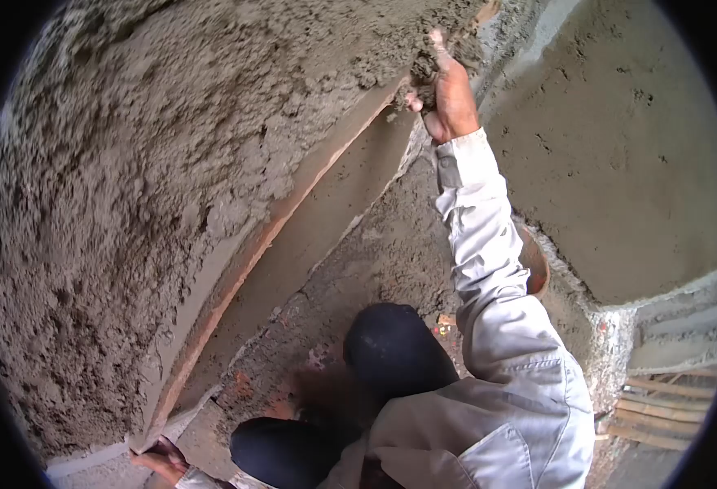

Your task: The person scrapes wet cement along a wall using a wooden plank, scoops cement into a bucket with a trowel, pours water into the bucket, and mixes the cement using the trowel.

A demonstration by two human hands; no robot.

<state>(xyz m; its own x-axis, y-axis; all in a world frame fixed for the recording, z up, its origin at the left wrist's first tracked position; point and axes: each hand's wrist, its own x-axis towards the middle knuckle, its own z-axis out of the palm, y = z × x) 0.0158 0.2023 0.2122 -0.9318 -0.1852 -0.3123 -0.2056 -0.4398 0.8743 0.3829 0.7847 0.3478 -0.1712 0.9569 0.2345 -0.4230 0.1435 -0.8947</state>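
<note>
A long wooden straightedge (pixel 273 224) lies on edge against wet, rough mortar (pixel 130 163), running diagonally from lower left to top centre. My left hand (pixel 161 461) is closed around its lower end, partly cut off by the dark rim of the view. Near the upper end, my right hand (pixel 455 96) reaches out with its fingers bent around the board, where clumps of mortar cover the wood and hide part of the grip. Mortar is smeared on the fingertips. Beyond that hand, a bit of bare wood shows at the top edge.
Smoother grey plaster (pixel 611 155) covers the surface at right. Below the board runs a smooth strip (pixel 318 220), then rough, debris-strewn ground (pixel 375 261) under my knees (pixel 395 350). A round brownish container (pixel 534 261) is partly behind my sleeve. Wooden poles (pixel 668 407) lie lower right.
</note>
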